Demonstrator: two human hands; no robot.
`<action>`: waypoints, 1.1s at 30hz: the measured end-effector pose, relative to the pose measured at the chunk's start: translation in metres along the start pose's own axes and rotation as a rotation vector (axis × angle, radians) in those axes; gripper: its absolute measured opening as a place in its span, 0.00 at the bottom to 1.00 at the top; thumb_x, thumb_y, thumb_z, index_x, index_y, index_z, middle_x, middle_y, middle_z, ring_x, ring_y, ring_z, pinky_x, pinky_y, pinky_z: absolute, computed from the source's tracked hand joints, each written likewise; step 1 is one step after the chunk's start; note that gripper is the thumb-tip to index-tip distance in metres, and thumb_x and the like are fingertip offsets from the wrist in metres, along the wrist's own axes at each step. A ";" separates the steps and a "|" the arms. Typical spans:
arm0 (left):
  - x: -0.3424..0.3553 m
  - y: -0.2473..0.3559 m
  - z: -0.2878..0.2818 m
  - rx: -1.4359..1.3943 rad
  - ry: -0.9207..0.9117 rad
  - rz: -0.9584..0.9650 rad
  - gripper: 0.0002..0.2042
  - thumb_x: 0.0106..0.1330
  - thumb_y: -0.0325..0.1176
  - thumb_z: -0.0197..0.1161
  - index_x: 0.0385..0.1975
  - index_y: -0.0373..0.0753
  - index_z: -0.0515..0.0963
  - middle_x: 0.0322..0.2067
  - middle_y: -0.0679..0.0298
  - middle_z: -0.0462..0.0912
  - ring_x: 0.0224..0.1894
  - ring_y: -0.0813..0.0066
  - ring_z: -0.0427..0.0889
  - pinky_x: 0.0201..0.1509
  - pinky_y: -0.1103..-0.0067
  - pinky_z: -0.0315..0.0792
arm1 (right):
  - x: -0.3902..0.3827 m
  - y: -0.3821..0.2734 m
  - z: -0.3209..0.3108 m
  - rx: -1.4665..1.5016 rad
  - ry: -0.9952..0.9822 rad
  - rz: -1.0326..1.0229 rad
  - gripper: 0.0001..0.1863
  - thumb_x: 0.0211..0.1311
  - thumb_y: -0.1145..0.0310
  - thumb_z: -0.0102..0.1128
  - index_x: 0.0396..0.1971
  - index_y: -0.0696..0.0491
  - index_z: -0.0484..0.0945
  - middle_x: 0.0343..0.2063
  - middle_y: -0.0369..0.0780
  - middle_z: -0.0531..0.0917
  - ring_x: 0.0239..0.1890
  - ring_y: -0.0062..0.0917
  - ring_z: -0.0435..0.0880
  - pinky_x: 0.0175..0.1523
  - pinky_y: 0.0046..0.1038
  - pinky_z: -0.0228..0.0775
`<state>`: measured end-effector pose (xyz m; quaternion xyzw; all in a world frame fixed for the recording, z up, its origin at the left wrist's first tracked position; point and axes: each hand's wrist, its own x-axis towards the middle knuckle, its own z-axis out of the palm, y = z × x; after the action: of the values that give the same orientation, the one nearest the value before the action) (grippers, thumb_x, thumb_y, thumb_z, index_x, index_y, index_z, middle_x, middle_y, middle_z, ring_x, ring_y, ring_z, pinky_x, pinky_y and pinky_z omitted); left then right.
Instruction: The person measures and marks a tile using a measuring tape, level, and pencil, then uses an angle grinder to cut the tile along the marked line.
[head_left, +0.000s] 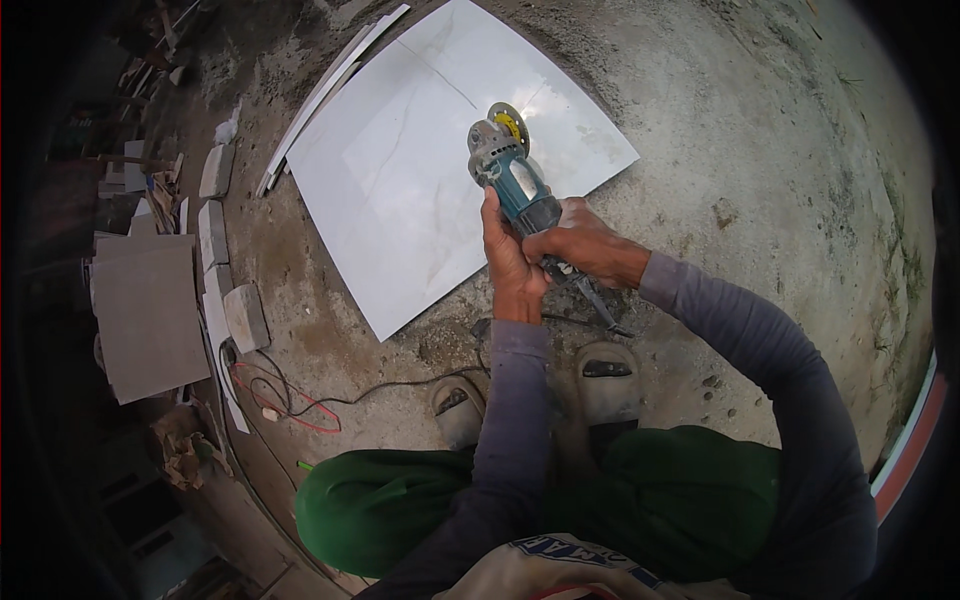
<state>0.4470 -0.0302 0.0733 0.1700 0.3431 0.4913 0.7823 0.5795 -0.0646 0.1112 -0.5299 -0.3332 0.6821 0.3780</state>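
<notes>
My left hand cradles a teal angle grinder along its left side and underneath, thumb along the body. My right hand is wrapped over the rear of the same grinder. Its silver head carries a cutting disc with a yellow centre, held over a large white marble-look tile. A thin dark line runs on the tile toward the disc. Whether the disc touches the tile I cannot tell. The grinder's cord trails down from its back end.
Long white strips lie along the tile's upper left edge. Stone blocks, a grey board and scrap pieces are at the left. Dark and red cables cross the rough concrete ground. My sandalled feet are just below the tile.
</notes>
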 end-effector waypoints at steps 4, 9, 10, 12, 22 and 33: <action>0.004 0.000 -0.007 0.049 0.026 0.015 0.34 0.77 0.63 0.59 0.66 0.36 0.73 0.53 0.53 0.85 0.54 0.63 0.87 0.62 0.66 0.82 | 0.008 0.001 -0.002 -0.043 -0.009 0.058 0.24 0.50 0.65 0.73 0.43 0.66 0.81 0.38 0.43 0.82 0.38 0.27 0.81 0.42 0.31 0.74; 0.005 -0.001 -0.006 -0.035 0.045 -0.014 0.33 0.76 0.62 0.61 0.64 0.36 0.75 0.51 0.55 0.86 0.52 0.64 0.88 0.59 0.67 0.84 | 0.005 -0.004 0.005 -0.024 -0.032 0.041 0.23 0.50 0.66 0.73 0.42 0.66 0.82 0.38 0.44 0.82 0.38 0.27 0.81 0.41 0.31 0.74; 0.005 -0.002 -0.007 -0.079 0.039 -0.025 0.33 0.76 0.62 0.62 0.64 0.36 0.76 0.50 0.56 0.87 0.52 0.64 0.88 0.60 0.67 0.84 | 0.004 -0.003 0.008 -0.023 -0.025 0.047 0.23 0.50 0.66 0.73 0.42 0.66 0.82 0.38 0.44 0.82 0.38 0.27 0.81 0.41 0.31 0.74; 0.005 -0.003 -0.011 -0.100 0.035 -0.042 0.33 0.76 0.62 0.63 0.63 0.37 0.76 0.50 0.56 0.87 0.52 0.64 0.88 0.60 0.67 0.84 | 0.003 -0.002 0.014 -0.086 0.058 0.026 0.20 0.49 0.65 0.73 0.38 0.63 0.80 0.31 0.40 0.82 0.32 0.24 0.81 0.36 0.29 0.75; 0.008 -0.006 -0.028 -0.157 0.084 -0.066 0.34 0.75 0.64 0.63 0.62 0.37 0.77 0.50 0.56 0.87 0.53 0.64 0.88 0.62 0.67 0.83 | -0.001 -0.006 0.022 -0.149 0.033 0.084 0.24 0.46 0.66 0.75 0.40 0.67 0.82 0.39 0.45 0.83 0.40 0.28 0.83 0.43 0.32 0.76; 0.008 0.004 -0.025 -0.118 0.054 0.037 0.34 0.76 0.64 0.62 0.63 0.38 0.76 0.53 0.58 0.85 0.56 0.65 0.85 0.65 0.66 0.80 | 0.032 -0.002 0.017 -0.469 0.011 0.037 0.40 0.46 0.56 0.75 0.51 0.76 0.74 0.45 0.49 0.83 0.42 0.33 0.84 0.42 0.31 0.80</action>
<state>0.4286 -0.0233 0.0551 0.1166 0.3314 0.5296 0.7721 0.5587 -0.0371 0.1013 -0.6131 -0.4706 0.5900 0.2338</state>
